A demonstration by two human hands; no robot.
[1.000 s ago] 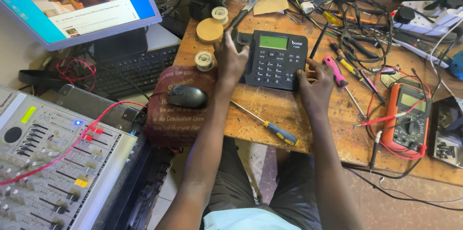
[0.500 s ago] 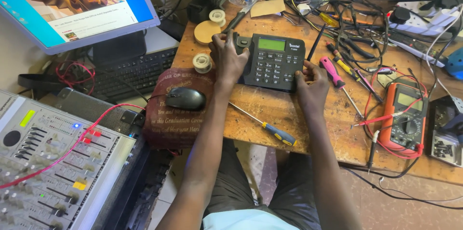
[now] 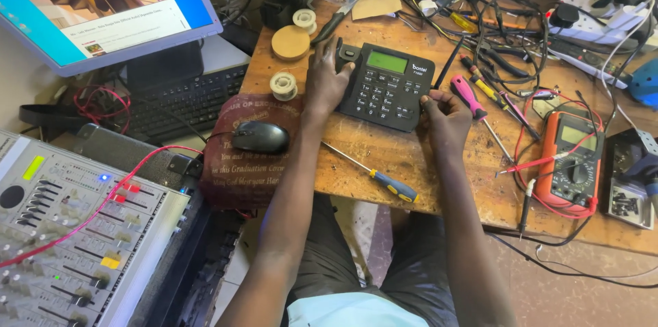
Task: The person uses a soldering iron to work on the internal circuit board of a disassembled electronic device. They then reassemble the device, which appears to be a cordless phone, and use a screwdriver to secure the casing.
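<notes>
Sitting flat: black desk phone [image 3: 385, 85] (green screen)

Looking down at yourself here: both your arms are bare all the way up, no sleeves, no watch or bands on the wrists as far as the view goes. Your left hand [image 3: 327, 83] and right hand [image 3: 445, 118] are bare too, no gloves, and I can't make out any rings. Lower down you've got dark grey shorts or trousers on, and a pale, light blue-white shirt hem shows at the bottom edge.
</notes>
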